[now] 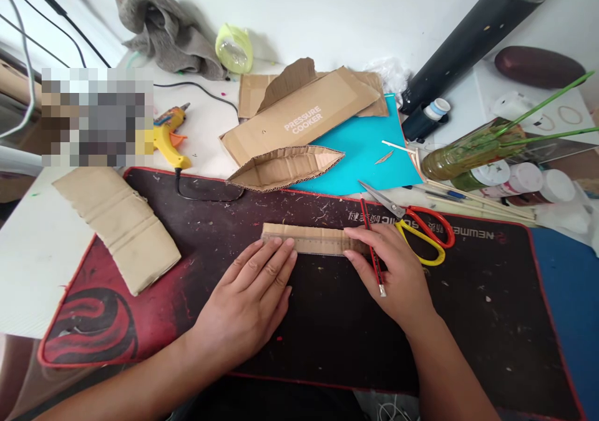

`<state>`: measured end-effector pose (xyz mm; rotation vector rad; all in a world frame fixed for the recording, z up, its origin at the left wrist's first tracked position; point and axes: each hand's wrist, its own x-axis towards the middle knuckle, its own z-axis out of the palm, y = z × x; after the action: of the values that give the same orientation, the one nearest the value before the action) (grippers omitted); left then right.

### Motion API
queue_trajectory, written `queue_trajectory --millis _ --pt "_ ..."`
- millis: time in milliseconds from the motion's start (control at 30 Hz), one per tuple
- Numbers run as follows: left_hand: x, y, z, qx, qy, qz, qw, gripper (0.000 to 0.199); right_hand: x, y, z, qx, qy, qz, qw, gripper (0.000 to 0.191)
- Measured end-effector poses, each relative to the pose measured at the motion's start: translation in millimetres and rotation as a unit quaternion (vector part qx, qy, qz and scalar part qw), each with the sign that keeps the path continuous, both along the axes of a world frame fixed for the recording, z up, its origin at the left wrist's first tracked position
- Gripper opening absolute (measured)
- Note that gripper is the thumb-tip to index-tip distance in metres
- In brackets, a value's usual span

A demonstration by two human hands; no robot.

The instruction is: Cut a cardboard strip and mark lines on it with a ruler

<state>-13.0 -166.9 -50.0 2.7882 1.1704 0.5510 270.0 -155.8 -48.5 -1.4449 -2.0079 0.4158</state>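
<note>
One cardboard strip [309, 230] on the mat [337, 327], one clear ruler [321, 245] along it, left hand [253, 296] flat, straight fingers pressing both, right hand [397, 271] half-curled, fingers bracketing the ruler, one red pencil [367, 221] held.

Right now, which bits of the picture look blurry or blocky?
Head view: square blocks hide a patch beside the glue gun; same head view: the scissors show clear edges, but the ruler has marks too faint to read.

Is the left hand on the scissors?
No, the left hand rests its fingers on the ruler and cardboard strip, while the scissors lie beside the right hand.
</note>
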Motion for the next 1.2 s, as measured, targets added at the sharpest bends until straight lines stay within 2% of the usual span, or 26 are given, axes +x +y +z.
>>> queue_trajectory --millis 933,1200 --pt "-1.7 -0.5 -1.7 0.014 0.013 0.005 1.000 0.046 -0.5 1.1 0.0 0.001 0.004 0.003 1.000 0.025" --pt "-1.7 -0.6 -3.6 0.022 0.019 0.000 1.000 0.048 -0.1 -0.5 0.5 -0.001 0.065 -0.006 0.998 0.025"
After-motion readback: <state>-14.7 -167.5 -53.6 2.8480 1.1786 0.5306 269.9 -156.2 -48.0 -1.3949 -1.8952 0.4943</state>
